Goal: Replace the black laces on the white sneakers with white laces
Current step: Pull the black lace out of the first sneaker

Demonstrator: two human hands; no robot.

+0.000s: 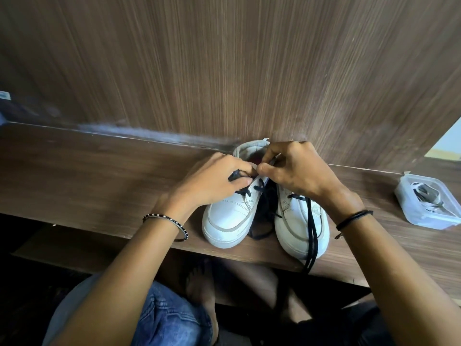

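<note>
**Inspector:** Starting at the left hand [214, 181]. Found curled, pinching the end of a black lace [243, 192] between thumb and forefinger, just above the eyelets of the left-side sneaker [229, 221].

**Clerk:** Noted. And the right hand [296, 171]?

**Inspector:** Curled likewise, thumb and fingers nipping at the top of that same sneaker's throat, close against the left fingertips. Cannot tell whether tongue or lace sits in that pinch.

**Clerk:** Moving outward. Lacing condition?

**Inspector:** Black through the lower eyelets of the left-side sneaker. On the right-side sneaker [296, 228], 2 strands of a second black lace [312, 236] draped down the toe and over the front edge of the wooden shelf [99, 171]. More loose black lace lying between the 2 sneakers.

**Clerk:** Position of the pair?

**Inspector:** Side by side on the shelf, toes toward the camera, heels near the wooden back panel [224, 71].

**Clerk:** Replacement stock?

**Inspector:** White laces [427, 199] bundled inside a clear plastic container [405, 208], on the shelf well to the right, apart from the sneakers.

**Clerk:** Wrists?

**Inspector:** Beaded bangle [167, 219] on the left, black thread band [354, 217] on the right.
</note>
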